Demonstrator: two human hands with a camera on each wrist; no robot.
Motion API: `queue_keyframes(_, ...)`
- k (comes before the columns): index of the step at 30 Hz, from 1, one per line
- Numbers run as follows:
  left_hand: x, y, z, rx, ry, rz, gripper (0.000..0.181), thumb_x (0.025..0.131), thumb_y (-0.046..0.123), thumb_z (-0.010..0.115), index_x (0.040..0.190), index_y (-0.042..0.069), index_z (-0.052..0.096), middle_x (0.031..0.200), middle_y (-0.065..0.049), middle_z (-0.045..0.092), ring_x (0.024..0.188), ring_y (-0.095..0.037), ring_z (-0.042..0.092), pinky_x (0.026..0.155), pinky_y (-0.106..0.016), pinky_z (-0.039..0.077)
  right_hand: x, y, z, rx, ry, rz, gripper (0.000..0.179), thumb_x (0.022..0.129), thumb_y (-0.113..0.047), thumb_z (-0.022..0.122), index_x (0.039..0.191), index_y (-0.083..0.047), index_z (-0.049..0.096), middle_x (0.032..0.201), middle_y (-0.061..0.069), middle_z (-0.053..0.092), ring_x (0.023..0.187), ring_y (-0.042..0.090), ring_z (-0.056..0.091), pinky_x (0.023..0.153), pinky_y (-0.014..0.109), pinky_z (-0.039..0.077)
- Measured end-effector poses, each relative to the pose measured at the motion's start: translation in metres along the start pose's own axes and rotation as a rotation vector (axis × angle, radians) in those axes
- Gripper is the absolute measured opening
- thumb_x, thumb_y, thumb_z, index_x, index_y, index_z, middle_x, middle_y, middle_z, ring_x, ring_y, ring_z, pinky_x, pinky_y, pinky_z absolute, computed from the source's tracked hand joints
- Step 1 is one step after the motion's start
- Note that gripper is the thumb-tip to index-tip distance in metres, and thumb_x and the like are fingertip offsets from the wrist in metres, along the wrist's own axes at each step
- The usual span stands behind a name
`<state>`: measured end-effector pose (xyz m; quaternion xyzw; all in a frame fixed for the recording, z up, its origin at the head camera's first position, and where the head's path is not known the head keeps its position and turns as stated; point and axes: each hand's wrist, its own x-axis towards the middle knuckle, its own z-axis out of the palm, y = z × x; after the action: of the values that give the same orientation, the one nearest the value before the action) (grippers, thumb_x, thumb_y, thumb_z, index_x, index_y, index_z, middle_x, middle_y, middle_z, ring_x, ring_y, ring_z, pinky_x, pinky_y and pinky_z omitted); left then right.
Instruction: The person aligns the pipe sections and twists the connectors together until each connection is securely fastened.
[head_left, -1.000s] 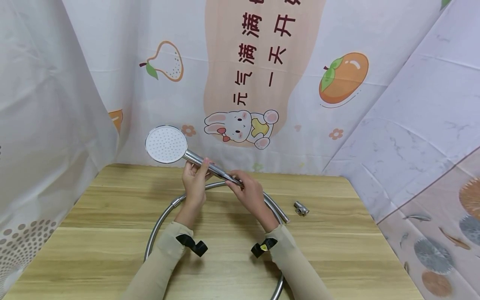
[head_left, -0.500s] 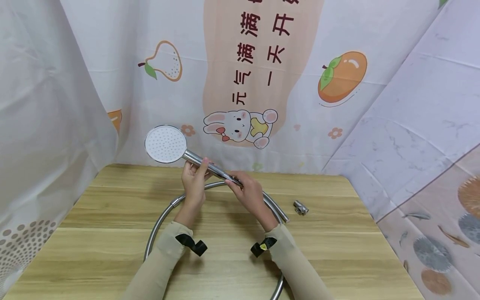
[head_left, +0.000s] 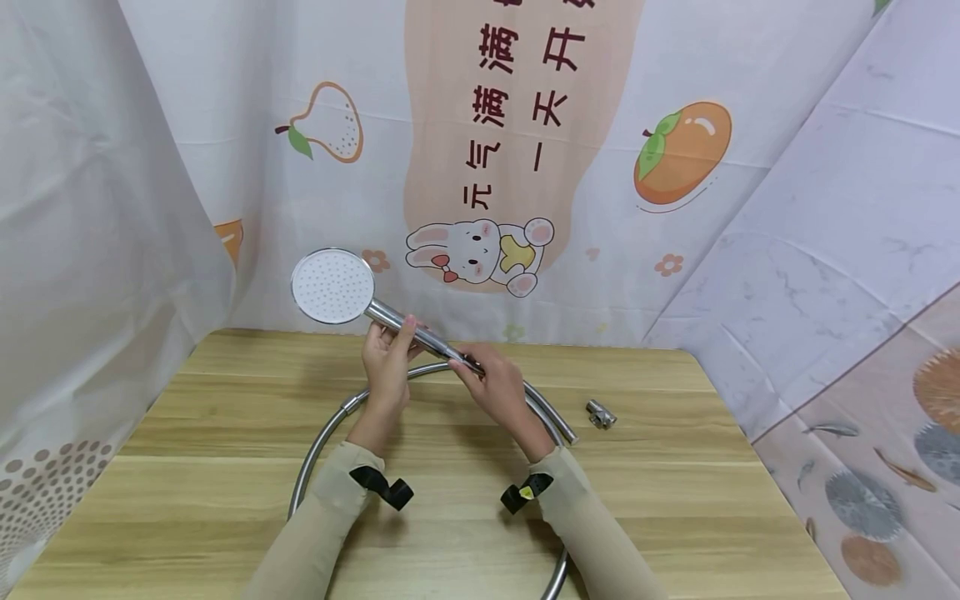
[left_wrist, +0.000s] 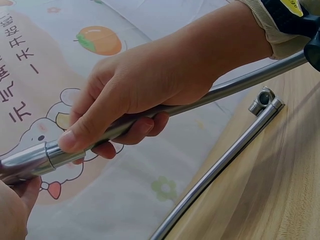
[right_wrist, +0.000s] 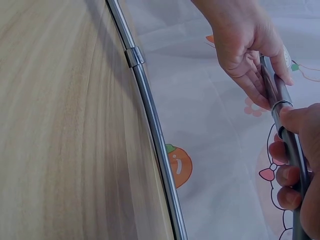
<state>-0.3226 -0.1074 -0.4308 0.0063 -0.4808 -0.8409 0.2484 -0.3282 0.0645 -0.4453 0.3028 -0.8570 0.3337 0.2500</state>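
A chrome hand shower (head_left: pixel 332 286) with a round white spray face points its head to the upper left, raised over the table. My left hand (head_left: pixel 386 367) grips its handle (head_left: pixel 386 314), thumb along the near side. At the handle's lower end, my right hand (head_left: pixel 495 387) grips the metal shower hose (left_wrist: pixel 240 82) close by its end nut (left_wrist: pixel 67 157). In the left wrist view the nut and handle meet end to end, with the right thumb at the nut. The right wrist view shows both hands close together along the same line, handle and hose between their fingers.
The hose loops over the wooden table (head_left: pixel 450 550), passing around both forearms. A small chrome fitting (head_left: pixel 601 414) lies right of a straight hose section (head_left: pixel 551 414). A collar (right_wrist: pixel 134 57) sits on the hose's left side. Printed cloth (head_left: pixel 675 283) hangs behind and beside the table.
Both hands keep their grip on the shower handle and hose, with barely any movement. The head view has drifted very slightly.
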Motion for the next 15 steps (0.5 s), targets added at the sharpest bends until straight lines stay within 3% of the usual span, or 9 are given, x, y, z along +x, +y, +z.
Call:
queue_keyframes(8,0.0015,0.0007,0.0000,-0.007,0.003,-0.011,0.013,0.098,0.013,0.068,0.104,0.009,0.057,0.095,-0.015,0.071,0.085,-0.026,0.075,0.077,-0.032,0.063,0.0009,-0.0001,-0.0007,0.036,-0.036,0.040,0.022,0.097,-0.030,0.071,0.111,-0.014,0.075,0.096,0.003,0.073,0.072,0.012,0.057,0.062,0.024,0.044)
queue_keyframes(15,0.0016,0.0015,0.0002,0.004,-0.015,0.000,0.012,0.099,0.012,0.067,0.103,0.011,0.056,0.088,-0.001,0.073,0.081,-0.018,0.075,0.077,-0.030,0.063,0.0018,-0.0008,-0.0016,0.045,-0.039,0.031,0.020,0.096,-0.028,0.071,0.108,-0.012,0.075,0.092,0.003,0.071,0.071,0.012,0.056,0.061,0.024,0.044)
